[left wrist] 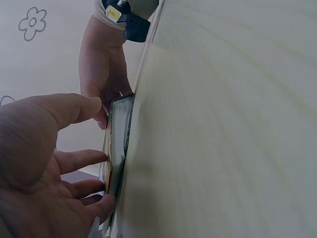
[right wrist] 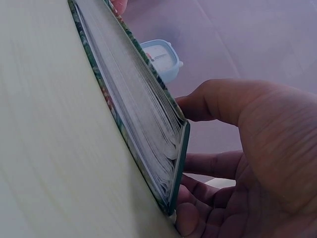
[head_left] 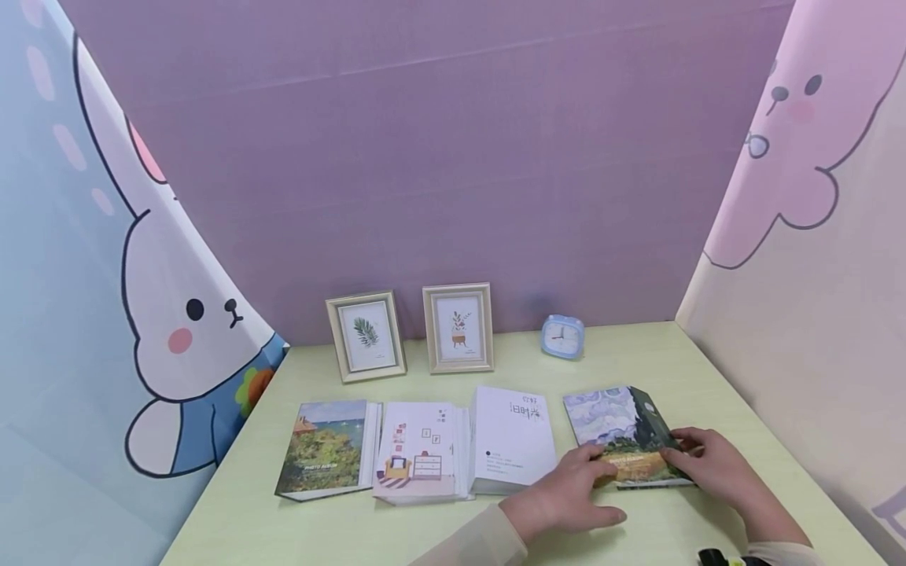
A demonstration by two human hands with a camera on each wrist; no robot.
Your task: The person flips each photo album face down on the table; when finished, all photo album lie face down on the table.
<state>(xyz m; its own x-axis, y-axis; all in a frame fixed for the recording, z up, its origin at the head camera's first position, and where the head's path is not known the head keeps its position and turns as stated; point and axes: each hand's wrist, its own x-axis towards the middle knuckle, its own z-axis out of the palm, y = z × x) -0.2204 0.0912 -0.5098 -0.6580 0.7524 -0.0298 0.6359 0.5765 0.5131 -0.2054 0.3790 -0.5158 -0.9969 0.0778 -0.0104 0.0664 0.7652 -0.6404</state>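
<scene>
A photo album (head_left: 616,428) with a painted landscape cover lies on the right of the table, its dark green spine turned to the right. My right hand (head_left: 715,468) grips it at the spine, thumb over the cover's edge and fingers against the spine side. In the right wrist view the album's page edges (right wrist: 133,94) show between its covers. My left hand (head_left: 566,491) touches the album's left side with loosely extended fingers. Its thumb stands apart from the album, as the left wrist view also shows.
To the left lie a white album (head_left: 513,440), a furniture-print album (head_left: 418,452) and a landscape album (head_left: 329,448). Behind them stand a leaf-print frame (head_left: 366,336), a potted-plant frame (head_left: 458,328) and a blue clock (head_left: 562,337). Printed cloth walls surround the table (head_left: 318,538).
</scene>
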